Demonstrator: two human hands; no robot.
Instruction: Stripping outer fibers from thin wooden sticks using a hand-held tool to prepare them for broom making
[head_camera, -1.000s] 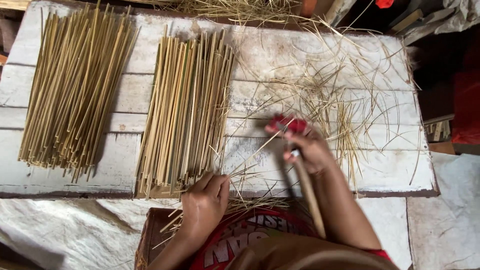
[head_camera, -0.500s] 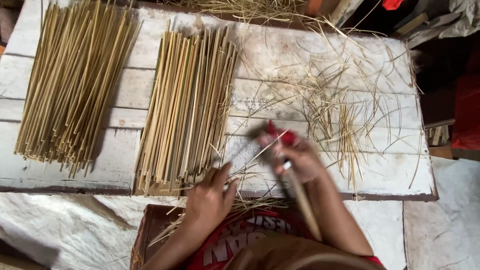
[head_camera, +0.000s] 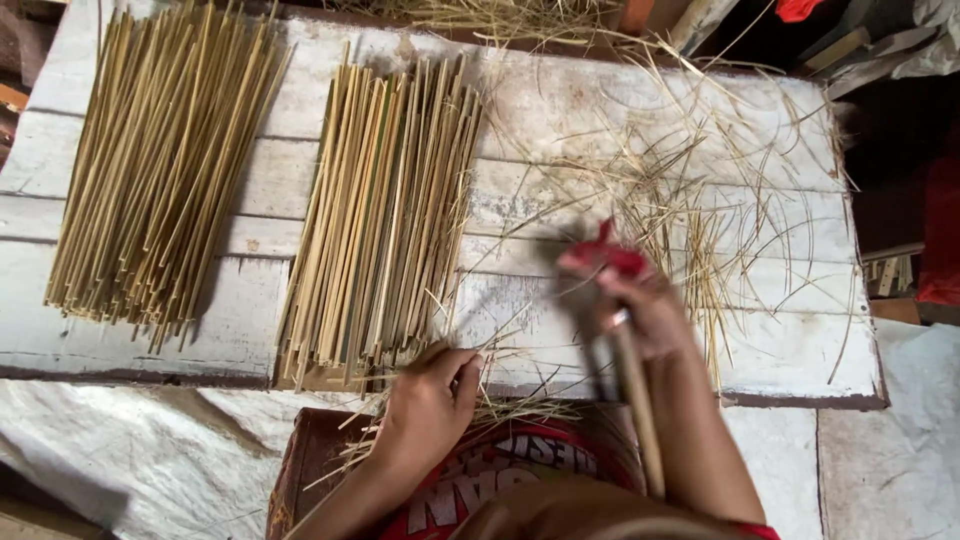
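Centrally, left hand (head_camera: 432, 398) lies at the near edge of the white plank table (head_camera: 640, 110), fingers curled and pressed down on the near ends of the middle bundle of bamboo sticks (head_camera: 385, 215); whether a single stick is pinched cannot be told. Right hand (head_camera: 640, 310) is raised just above the table to the right of that bundle, blurred. It is closed around a long wooden handle (head_camera: 638, 420) that runs back toward the body; a red wrap (head_camera: 612, 252) shows above the fingers. The working end of the tool is too blurred to make out.

Middle bundle: sticks laid side by side, lengthwise away from the person, near ends roughly flush with the table edge. A second bundle of sticks (head_camera: 160, 165) lies well to the left, apart from the first, fanned slightly wider at the far end.

Thin loose shavings (head_camera: 700, 200) are scattered over the right half of the table, some curling. More shavings lie between the hands over the lap. White sheeting (head_camera: 130, 450) covers the ground below the table.
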